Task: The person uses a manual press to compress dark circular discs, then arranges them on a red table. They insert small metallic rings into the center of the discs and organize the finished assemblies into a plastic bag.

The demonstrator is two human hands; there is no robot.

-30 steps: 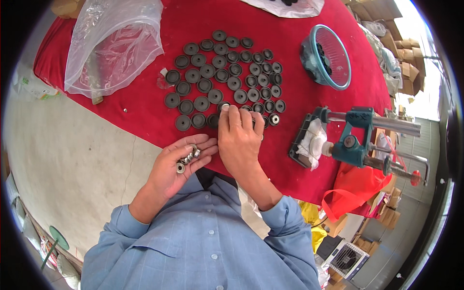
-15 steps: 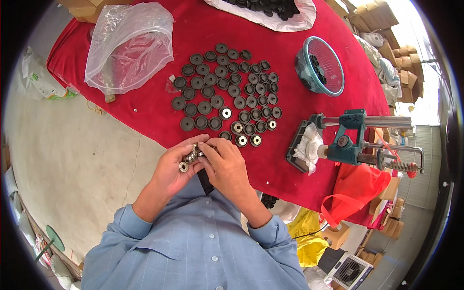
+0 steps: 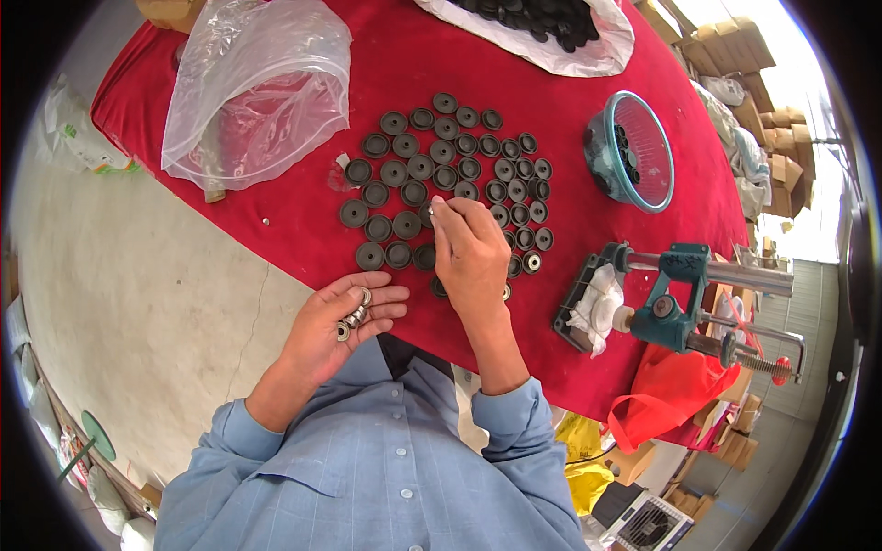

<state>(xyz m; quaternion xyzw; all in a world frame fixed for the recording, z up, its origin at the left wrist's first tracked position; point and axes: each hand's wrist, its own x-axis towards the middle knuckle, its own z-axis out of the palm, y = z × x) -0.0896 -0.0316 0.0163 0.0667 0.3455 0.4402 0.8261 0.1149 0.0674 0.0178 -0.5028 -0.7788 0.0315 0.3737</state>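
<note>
My left hand (image 3: 331, 323) is cupped palm up near the table's front edge, holding several small silver ball bearings (image 3: 353, 321) against its fingers. Farther forward, my right hand (image 3: 473, 253) pinches a bearing, of which just a bright sliver shows at the fingertips, over one of the black round wheels. Several of these black wheels (image 3: 407, 224) lie flat in loose rows on the red cloth. A bearing sits in the centre of one wheel (image 3: 532, 263) to the right of my hand. My right hand and wrist hide some wheels beneath them.
A clear plastic bag (image 3: 266, 101) lies at the far left. At the far side is a white sack (image 3: 611, 46) of black parts. A teal basket (image 3: 669, 174) with black pieces stands right, beyond a green hand press (image 3: 675, 298). A red bag (image 3: 657, 395) hangs at the right edge.
My right hand has left my left hand and reached forward over the wheels. My left hand has opened out somewhat, with bearings still in it. The view has shifted slightly.
</note>
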